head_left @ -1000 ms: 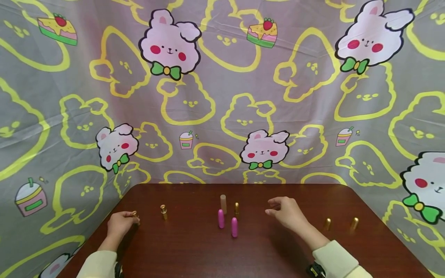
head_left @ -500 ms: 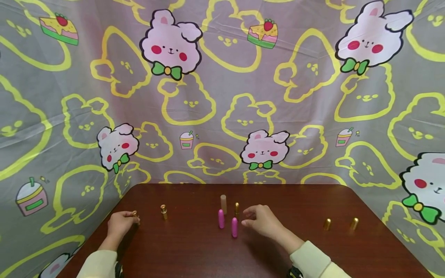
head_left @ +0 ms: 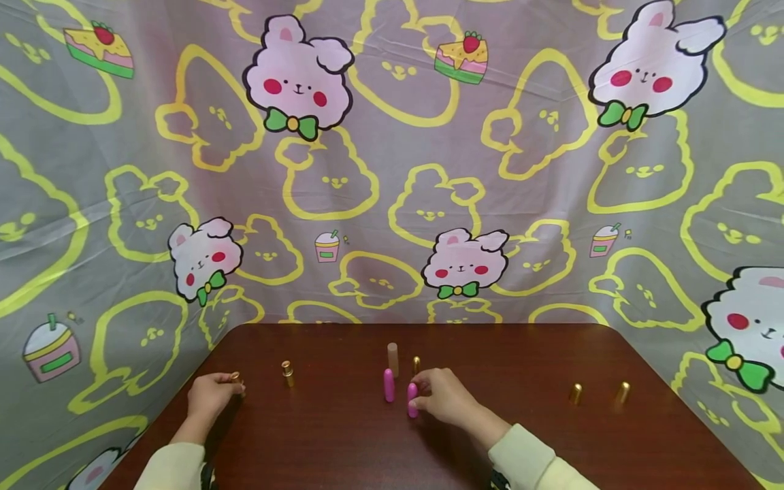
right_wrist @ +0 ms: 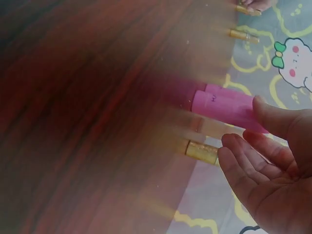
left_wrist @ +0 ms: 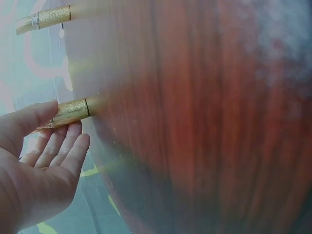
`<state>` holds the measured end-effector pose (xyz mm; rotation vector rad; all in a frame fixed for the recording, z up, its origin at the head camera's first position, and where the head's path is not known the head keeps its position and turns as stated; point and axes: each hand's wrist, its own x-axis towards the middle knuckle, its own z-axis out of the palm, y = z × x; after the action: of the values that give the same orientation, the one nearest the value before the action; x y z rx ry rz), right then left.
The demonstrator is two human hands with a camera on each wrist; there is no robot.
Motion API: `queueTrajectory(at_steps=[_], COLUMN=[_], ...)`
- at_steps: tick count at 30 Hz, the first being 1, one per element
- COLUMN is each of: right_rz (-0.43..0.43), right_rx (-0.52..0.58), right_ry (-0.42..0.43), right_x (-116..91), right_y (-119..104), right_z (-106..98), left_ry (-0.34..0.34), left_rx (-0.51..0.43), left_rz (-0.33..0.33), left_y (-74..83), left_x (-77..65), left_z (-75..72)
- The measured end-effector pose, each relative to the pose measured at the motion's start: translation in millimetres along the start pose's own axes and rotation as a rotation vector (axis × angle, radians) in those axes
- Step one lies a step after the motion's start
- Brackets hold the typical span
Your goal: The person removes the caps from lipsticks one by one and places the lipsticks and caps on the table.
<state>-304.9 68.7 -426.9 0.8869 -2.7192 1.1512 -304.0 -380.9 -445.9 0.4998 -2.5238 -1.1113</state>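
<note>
At the left of the table, my left hand (head_left: pixel 209 396) pinches an upright gold lipstick tube (left_wrist: pixel 72 112) between thumb and fingers. A second gold lipstick tube (head_left: pixel 287 373) stands just right of it. My right hand (head_left: pixel 450 396) is at the middle group, thumb and index finger around the nearer pink bullet-shaped lipstick tube (right_wrist: pixel 219 109), which stands upright; its other fingers are extended. Slightly behind on the left is another pink lipstick tube (head_left: pixel 388 386). A gold bullet-topped tube (head_left: pixel 416 366) stands behind my right fingers, partly hidden by them.
A tall beige-brown tube (head_left: pixel 393 359) stands at the back of the middle group. Two gold rounded caps (head_left: pixel 576 393) stand apart at the right. The dark red-brown table (head_left: pixel 331 442) is bounded by a grey cartoon-print curtain (head_left: pixel 367 156).
My right hand has moved left from beside the middle group to the nearer pink lipstick tube, and its thumb and index finger have closed around it. My left hand has stayed in place.
</note>
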Motion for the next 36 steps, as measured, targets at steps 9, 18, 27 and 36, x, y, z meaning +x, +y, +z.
queueTrajectory(at_steps=[9, 18, 27, 36], right_rz=[0.018, 0.009, 0.016, 0.02], right_rx=[0.039, 0.035, 0.037, 0.066], right_ry=[0.013, 0.025, 0.019, 0.033], right_x=[0, 0, -1, -2], right_y=[3, 2, -2, -8], right_z=[7, 7, 3, -9], left_ry=[-0.015, -0.021, -0.019, -0.005], left_rx=[-0.007, 0.011, 0.009, 0.016], left_rz=[0.01, 0.021, 0.033, 0.052], left_y=[-0.7, -0.9, -0.4, 0.4], left_x=[-1.4, -1.5, -3.6, -4.0], left_z=[-1.6, -1.6, -2.2, -1.7])
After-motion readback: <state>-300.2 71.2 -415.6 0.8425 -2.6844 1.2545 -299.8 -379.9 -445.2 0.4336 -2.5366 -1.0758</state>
